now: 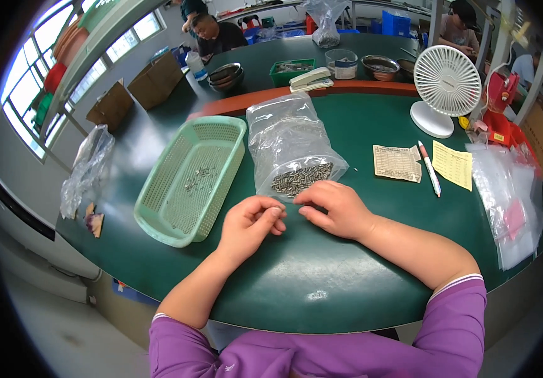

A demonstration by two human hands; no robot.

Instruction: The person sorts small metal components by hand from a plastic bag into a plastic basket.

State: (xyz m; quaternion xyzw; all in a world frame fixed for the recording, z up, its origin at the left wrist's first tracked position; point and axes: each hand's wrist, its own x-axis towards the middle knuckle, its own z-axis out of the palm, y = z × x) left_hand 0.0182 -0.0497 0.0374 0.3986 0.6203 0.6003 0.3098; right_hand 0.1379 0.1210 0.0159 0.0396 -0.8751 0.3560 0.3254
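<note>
A clear plastic bag [287, 135] lies on the green table in front of me, with a heap of small metal pins [300, 179] at its near end. Just below that end, my left hand [252, 228] is closed, thumb against the curled fingers; anything pinched there is too small to make out. My right hand [333, 208] is at the bag's near right edge, by the pins. Its thumb and bent fingers are apart, and I see nothing between them. Left of the bag stands a light green perforated basket [216, 208] with a few small metal pieces [202, 178] scattered on its bottom.
To the right lie a printed paper slip [397, 163], a pen [429, 169], a yellow sheet [452, 165] and clear plastic bags [504, 201]. A white fan [432, 120] stands behind them. Bowls [226, 77] and a green tray [291, 75] sit beyond the orange ledge. Other people work farther back.
</note>
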